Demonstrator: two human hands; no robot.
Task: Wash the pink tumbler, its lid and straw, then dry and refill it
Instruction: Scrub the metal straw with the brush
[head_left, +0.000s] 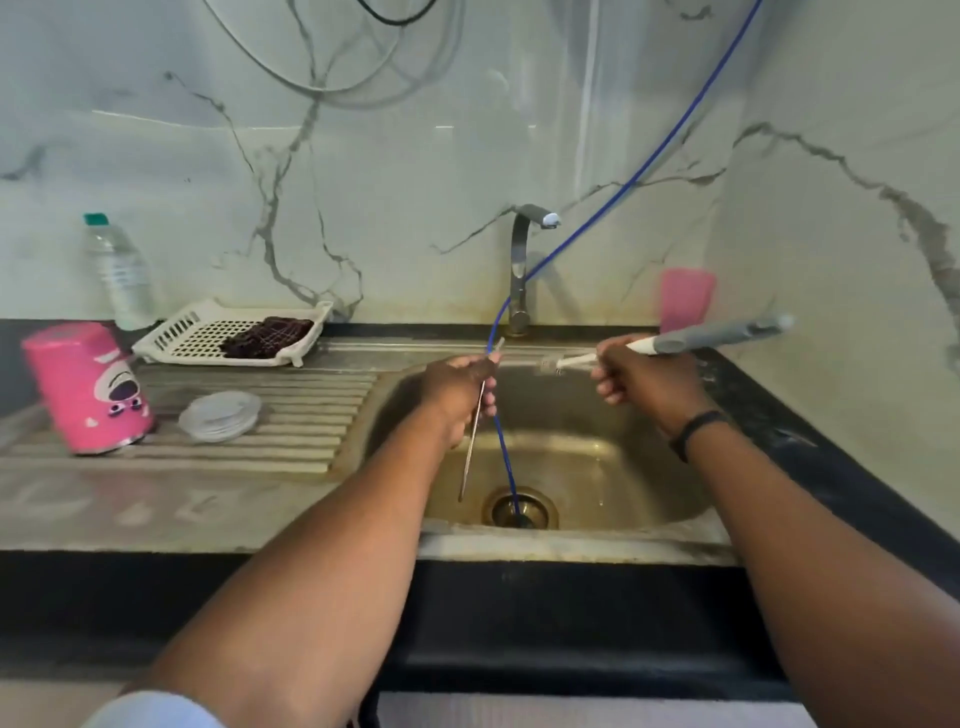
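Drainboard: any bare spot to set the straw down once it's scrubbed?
Yes: the ribbed strip of the drainboard between the clear lid and the sink rim is bare, as is the flat front counter. It is crowded at the back left: pink tumbler, white rack, water bottle.

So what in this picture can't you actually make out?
All head view:
- Straw: its middle is hidden inside the left hand.
- Brush: bristle tip is blurred; part of the handle is covered by the right hand.
- Blue hose: cut off by the top edge.
- Tap: whether water runs is too faint to tell.
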